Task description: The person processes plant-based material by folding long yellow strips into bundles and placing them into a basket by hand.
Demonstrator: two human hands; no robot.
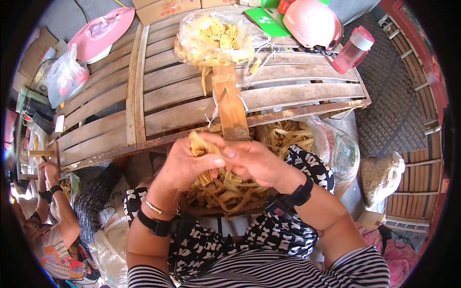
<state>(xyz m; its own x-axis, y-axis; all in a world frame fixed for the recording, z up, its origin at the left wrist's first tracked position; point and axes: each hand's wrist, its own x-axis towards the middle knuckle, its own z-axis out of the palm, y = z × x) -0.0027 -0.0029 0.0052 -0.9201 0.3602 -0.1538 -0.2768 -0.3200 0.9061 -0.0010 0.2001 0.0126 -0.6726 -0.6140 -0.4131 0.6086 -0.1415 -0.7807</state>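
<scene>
My left hand (187, 162) grips a bundle of folded yellow-brown dried strips (198, 144), whose material I cannot name for certain. My right hand (252, 162) meets it from the right, its fingers pinching a strip of the same bundle. Both hands are just in front of the end of a wooden board (232, 111) tied to the slatted table. Below them, loose long strips (230, 196) lie heaped in a container at my lap. Further back, an open clear plastic bag (183, 43) on the table holds folded yellow pieces (225, 36).
The slatted table (180, 117) bears a pink helmet (311, 23), a pink bottle (353, 50) and a pink hat (101, 32). More strips (291, 135) fill a sack (336, 151) at right, under its edge. Another person (59, 230) works at far left.
</scene>
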